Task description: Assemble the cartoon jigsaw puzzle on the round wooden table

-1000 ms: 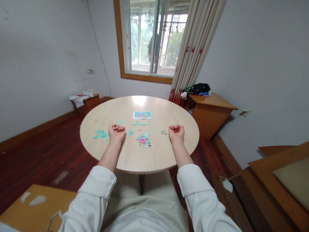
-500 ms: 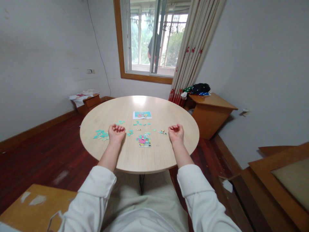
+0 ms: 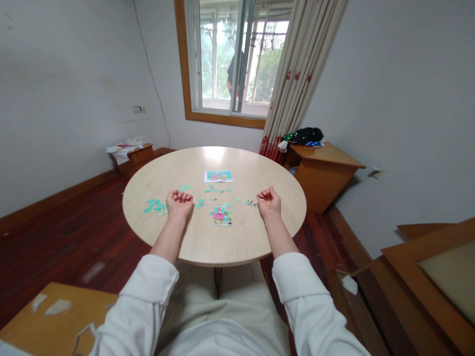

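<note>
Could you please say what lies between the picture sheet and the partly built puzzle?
Several loose puzzle pieces lie there on the table, in the head view.

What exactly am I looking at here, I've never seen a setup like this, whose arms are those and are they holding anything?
There's no machine: those are a person's own bare arms. Every picture comes from one camera worn on their head, looking forward and down. The left hand and right hand are over a round table, fingers curled; I see nothing held. Between them is a partly joined puzzle, with loose pieces scattered about and a picture sheet beyond.
</note>
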A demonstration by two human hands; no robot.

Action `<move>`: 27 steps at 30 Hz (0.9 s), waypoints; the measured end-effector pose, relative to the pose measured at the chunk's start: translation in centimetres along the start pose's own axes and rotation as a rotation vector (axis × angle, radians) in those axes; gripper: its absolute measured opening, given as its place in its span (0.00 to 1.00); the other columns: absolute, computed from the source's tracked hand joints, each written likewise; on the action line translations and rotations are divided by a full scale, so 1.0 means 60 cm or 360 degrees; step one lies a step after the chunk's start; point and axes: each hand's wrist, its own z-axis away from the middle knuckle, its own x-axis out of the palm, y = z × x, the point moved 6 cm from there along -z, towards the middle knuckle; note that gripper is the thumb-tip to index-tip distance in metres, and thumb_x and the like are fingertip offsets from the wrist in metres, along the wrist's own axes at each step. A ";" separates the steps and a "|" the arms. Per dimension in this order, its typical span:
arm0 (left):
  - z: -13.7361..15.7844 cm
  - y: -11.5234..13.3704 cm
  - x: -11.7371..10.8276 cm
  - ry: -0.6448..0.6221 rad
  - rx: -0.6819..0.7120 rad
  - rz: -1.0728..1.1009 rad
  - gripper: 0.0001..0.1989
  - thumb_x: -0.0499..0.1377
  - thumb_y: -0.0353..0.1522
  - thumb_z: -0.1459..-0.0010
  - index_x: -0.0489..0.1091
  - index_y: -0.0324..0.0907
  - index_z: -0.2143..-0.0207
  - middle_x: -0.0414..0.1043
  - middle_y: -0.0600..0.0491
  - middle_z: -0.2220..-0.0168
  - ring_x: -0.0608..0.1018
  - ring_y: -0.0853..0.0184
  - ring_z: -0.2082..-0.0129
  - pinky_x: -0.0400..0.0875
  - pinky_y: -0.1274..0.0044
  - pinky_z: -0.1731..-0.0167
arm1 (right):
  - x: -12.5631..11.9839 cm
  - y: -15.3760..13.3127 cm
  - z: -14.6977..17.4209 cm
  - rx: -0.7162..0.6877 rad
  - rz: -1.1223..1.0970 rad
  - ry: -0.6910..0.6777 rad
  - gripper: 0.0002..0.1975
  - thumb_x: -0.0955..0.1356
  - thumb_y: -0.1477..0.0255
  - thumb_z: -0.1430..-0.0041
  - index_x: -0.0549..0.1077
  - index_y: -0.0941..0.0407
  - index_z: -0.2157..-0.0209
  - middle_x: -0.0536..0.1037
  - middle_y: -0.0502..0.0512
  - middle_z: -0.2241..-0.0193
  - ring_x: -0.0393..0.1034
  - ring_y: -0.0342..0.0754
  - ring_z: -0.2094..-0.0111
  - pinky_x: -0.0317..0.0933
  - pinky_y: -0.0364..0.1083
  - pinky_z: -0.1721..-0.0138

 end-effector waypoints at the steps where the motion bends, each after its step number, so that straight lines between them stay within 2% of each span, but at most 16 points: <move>1: 0.000 0.000 -0.001 0.0015 -0.0008 0.0014 0.11 0.53 0.26 0.56 0.49 0.42 0.80 0.47 0.63 0.86 0.55 0.78 0.87 0.53 0.82 0.83 | 0.002 0.000 0.001 0.0004 -0.0001 -0.0002 0.18 0.66 0.69 0.42 0.56 0.56 0.80 0.58 0.40 0.86 0.54 0.34 0.84 0.54 0.36 0.82; 11: 0.000 -0.005 -0.003 0.0024 -0.0085 0.0171 0.10 0.52 0.24 0.57 0.49 0.42 0.80 0.48 0.63 0.86 0.55 0.78 0.87 0.53 0.82 0.84 | 0.008 0.001 0.008 0.0014 -0.0002 0.0041 0.19 0.64 0.67 0.39 0.55 0.57 0.81 0.56 0.41 0.86 0.52 0.35 0.84 0.53 0.37 0.82; 27: 0.002 -0.008 -0.002 0.0058 -0.0141 0.0281 0.11 0.51 0.23 0.57 0.48 0.42 0.79 0.47 0.63 0.86 0.55 0.77 0.88 0.51 0.81 0.83 | 0.009 -0.002 0.006 -0.0044 0.0164 -0.0018 0.20 0.66 0.63 0.43 0.55 0.55 0.81 0.54 0.40 0.87 0.50 0.35 0.85 0.52 0.39 0.82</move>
